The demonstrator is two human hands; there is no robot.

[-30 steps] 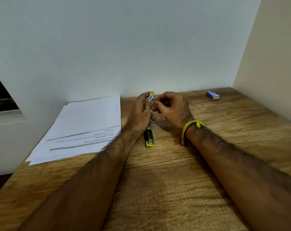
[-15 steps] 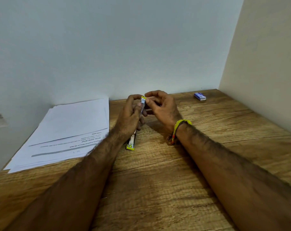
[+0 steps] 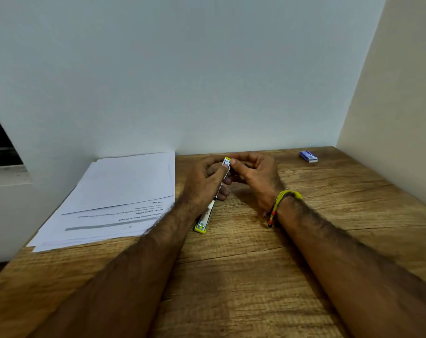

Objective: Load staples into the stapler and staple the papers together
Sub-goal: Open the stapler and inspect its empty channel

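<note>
Two bare forearms are reaching forward over a wooden table [image 3: 243, 276], coming in from the bottom corners and meeting near the middle. On the right wrist, a yellow braided wristband [image 3: 283, 198] with red and dark beads is showing.

The left hand [image 3: 202, 186] is curling around a small yellow and silver stapler [image 3: 207, 215], holding it lengthwise; the near yellow end is pointing toward the viewer, low over the wood, and the far end is rising between the two hands. The right hand [image 3: 255, 174] is sitting against the left, its thumb and fingertips pinching at the stapler's raised far tip. Whether staples are in those fingers is too small to tell.

To the left, touching the left forearm's edge, a loose stack of white papers [image 3: 114, 198] is lying flat, with printed lines facing away. Far right, near the back corner, a small blue staple box [image 3: 308, 156] is resting well apart from the hands. Pale walls [image 3: 207, 69] are closing in behind and to the right.
</note>
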